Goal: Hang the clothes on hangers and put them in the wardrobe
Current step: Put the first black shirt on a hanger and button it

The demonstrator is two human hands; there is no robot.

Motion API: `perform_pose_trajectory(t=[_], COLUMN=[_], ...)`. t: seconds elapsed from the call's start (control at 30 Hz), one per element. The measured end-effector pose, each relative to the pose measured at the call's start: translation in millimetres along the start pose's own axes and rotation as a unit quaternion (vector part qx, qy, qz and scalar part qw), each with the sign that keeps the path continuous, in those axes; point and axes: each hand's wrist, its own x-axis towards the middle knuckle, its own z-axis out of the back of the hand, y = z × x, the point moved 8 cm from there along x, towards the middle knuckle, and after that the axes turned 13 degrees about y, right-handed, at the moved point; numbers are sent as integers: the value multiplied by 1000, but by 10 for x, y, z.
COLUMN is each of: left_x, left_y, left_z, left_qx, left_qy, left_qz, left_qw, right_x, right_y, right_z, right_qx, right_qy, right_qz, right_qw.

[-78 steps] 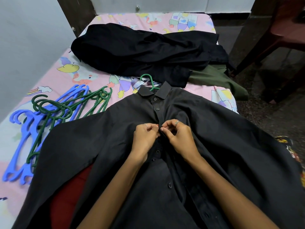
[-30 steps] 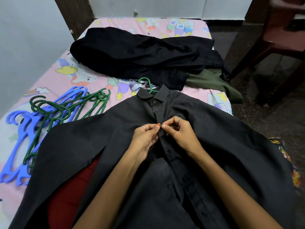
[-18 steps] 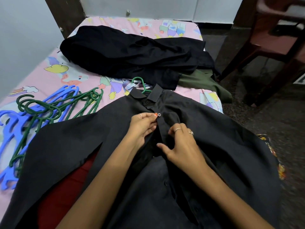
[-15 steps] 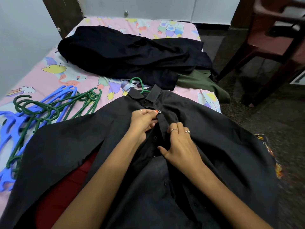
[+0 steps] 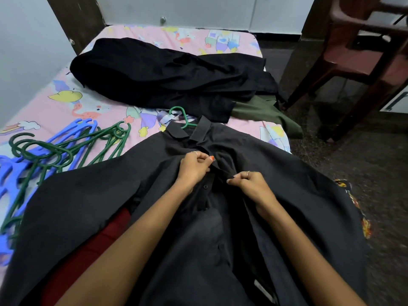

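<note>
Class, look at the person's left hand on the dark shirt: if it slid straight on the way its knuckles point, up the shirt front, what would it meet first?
Probably the shirt's collar, then the green hanger hook poking out of it; depth is uncertain.

Black shirt [image 5: 276,195], green hanger [image 5: 184,117], pink cartoon-print bedsheet [image 5: 106,111].

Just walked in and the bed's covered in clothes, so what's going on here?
A person is working on a dark shirt spread on the bed, with a green hanger already at its collar. The left hand and right hand both pinch the front placket, apparently buttoning it. Spare hangers lie to the left; a black garment pile waits behind.
</note>
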Motion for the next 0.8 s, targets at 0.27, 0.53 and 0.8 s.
perform_pose_trajectory(t=[0.27, 0.53, 0.8], left_x=[-430, -372, -452], left_y=[348, 589, 532], left_z=[-60, -149, -104], left_qx=[227, 228, 187], left_qy=[12, -2, -2], left_qz=[-28, -1, -29], left_qw=[973, 974, 982], right_x=[30, 53, 38], right_y=[-139, -180, -139], right_z=[3, -27, -65], right_qx=[102, 145, 108], right_qy=[42, 62, 52], right_qz=[-9, -11, 8], right_qw=[994, 987, 993])
